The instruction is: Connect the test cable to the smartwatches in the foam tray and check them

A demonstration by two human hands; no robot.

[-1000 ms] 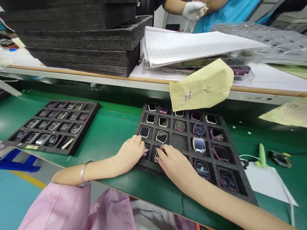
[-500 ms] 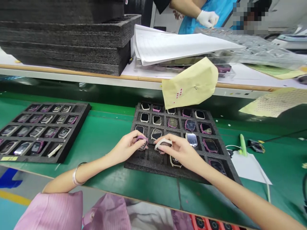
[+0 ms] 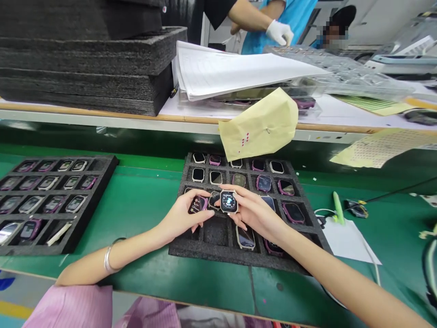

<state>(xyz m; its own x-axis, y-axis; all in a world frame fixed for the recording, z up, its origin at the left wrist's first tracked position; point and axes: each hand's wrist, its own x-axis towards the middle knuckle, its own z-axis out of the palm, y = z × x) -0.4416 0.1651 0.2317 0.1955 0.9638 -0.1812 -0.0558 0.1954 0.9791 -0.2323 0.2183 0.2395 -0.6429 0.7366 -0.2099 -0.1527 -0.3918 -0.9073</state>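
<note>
My left hand [image 3: 182, 213] grips a purple smartwatch case [image 3: 197, 204] whose screen is lit with small icons. Beside it, my right hand [image 3: 254, 207] holds a silver smartwatch case [image 3: 228, 201] by its edges, its lit screen showing a watch face. Both watches are above a black foam tray [image 3: 205, 255], whose pockets hold several purple and pale watch cases. In the tray's front row, a pale watch case [image 3: 246, 237] lies just below my right hand. Part of that row is covered by my right arm.
A second foam tray [image 3: 102, 175] of watches lies to the left. On the shelf are stacked black foam trays [image 3: 146, 93] and papers [image 3: 239, 68]; a yellow paper [image 3: 261, 125] hangs over the near tray. A cable and white paper [image 3: 355, 239] lie right. Across the shelf, a co-worker's gloved hand [image 3: 280, 33] shows.
Both watches have been turned so their lit screens face up toward me. My hands have come closer together. The view has shifted slightly, and the co-worker's gloved hand has moved.
</note>
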